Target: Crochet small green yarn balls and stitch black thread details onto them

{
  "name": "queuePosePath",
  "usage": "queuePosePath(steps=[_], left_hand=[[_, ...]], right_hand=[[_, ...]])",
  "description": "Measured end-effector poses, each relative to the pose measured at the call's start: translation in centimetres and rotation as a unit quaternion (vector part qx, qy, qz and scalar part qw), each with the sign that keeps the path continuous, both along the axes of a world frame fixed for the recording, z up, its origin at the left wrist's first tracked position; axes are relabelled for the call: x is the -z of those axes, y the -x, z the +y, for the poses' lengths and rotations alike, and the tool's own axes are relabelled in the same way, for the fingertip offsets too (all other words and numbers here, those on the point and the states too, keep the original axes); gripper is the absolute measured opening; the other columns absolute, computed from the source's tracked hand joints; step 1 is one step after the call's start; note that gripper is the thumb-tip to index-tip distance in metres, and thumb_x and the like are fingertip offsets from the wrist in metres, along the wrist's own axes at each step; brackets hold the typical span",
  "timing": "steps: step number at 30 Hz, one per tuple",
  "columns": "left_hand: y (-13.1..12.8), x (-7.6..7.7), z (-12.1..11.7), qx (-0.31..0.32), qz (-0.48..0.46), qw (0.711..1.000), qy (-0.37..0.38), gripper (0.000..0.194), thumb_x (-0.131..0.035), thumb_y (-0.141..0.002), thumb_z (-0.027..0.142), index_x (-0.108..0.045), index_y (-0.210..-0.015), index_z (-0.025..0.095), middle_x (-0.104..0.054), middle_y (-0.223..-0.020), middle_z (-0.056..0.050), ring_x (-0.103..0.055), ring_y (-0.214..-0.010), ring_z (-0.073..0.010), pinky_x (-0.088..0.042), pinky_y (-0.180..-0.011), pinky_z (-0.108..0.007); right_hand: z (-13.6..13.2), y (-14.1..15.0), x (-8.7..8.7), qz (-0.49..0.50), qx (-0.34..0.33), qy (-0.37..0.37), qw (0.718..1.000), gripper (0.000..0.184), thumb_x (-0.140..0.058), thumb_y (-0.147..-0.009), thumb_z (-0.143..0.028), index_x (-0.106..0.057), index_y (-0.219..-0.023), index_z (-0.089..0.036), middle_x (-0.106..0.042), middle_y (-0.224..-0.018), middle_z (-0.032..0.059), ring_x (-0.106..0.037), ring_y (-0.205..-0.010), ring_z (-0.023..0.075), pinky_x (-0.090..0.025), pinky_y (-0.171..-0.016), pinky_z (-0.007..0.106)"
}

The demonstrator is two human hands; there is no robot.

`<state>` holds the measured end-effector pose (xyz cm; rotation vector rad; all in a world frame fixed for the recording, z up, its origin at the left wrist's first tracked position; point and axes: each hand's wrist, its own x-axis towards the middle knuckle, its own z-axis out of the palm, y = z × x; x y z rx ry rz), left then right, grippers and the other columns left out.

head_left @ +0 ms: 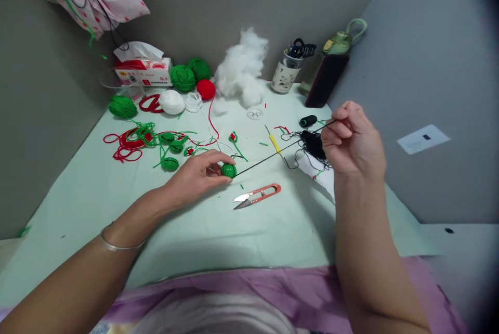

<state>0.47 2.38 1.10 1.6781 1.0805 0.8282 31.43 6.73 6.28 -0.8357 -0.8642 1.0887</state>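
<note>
My left hand [202,175] pinches a small green crocheted ball [228,170] between thumb and fingers, just above the table. A black thread [268,157] runs taut from the ball up to the right. Its far end is in the closed fingers of my right hand [349,139], raised higher over the table's right side; a needle there cannot be made out. Below the thread lie orange-handled thread snips [259,196], blades toward the ball. Under the thread's middle rests a yellow-handled crochet hook [275,143]. Several similar green balls [170,164] sit left of my left hand.
A black yarn tangle [314,145] lies beside my right hand, near a black spool [308,121]. White stuffing [241,71], green yarn balls [183,78], a tissue box [144,71], a pen cup [286,74], a phone [326,81] and a bottle [338,42] line the back.
</note>
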Motion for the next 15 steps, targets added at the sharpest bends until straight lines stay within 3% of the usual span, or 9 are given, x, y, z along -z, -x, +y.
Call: queuePosePath(steps=[6, 9, 12, 15], left_hand=[[0.5, 1.1, 0.3, 0.048, 0.026, 0.998, -0.013, 0.019, -0.078, -0.076, 0.022, -0.080, -0.095, 0.025, -0.069, -0.094, -0.005, -0.064, -0.080, -0.0205, -0.053, -0.073, -0.034], [0.6, 1.2, 0.4, 0.030, 0.010, 0.999, 0.009, 0.022, -0.078, -0.076, 0.023, -0.080, -0.097, 0.026, -0.070, -0.098, -0.005, -0.062, -0.078, -0.0192, -0.051, -0.073, -0.033], [0.5, 0.7, 0.4, 0.017, -0.041, 0.997, 0.070, 0.030, -0.080, -0.077, 0.024, -0.079, -0.107, 0.026, -0.070, -0.095, -0.004, -0.060, -0.075, -0.0174, -0.050, -0.068, -0.030], [0.4, 0.2, 0.4, 0.019, -0.082, 0.991, 0.104, 0.031, -0.080, -0.081, 0.029, -0.079, -0.112, 0.028, -0.072, -0.101, -0.006, -0.064, -0.083, -0.0193, -0.052, -0.071, -0.030]], right_hand=[[-1.5, -1.3, -1.8, -0.039, 0.073, -0.025, 0.996, 0.029, -0.082, -0.080, -0.024, -0.055, -0.068, -0.028, -0.051, -0.069, -0.0057, -0.032, -0.048, 0.0067, -0.028, -0.043, 0.027], [-1.9, -2.2, -2.5, -0.064, 0.101, -0.029, 0.992, 0.030, -0.078, -0.085, -0.028, -0.054, -0.068, -0.031, -0.046, -0.065, -0.0044, -0.032, -0.050, 0.0103, -0.030, -0.048, 0.030], [-1.4, -1.7, -2.2, -0.058, 0.050, -0.013, 0.997, 0.024, -0.077, -0.085, -0.029, -0.057, -0.071, -0.031, -0.040, -0.061, -0.0048, -0.028, -0.049, 0.0114, -0.028, -0.047, 0.031], [-1.0, 0.3, -1.7, -0.035, -0.008, 0.007, 0.999, 0.016, -0.079, -0.077, -0.023, -0.064, -0.079, -0.027, -0.048, -0.065, -0.0050, -0.033, -0.051, 0.0087, -0.028, -0.045, 0.026]])
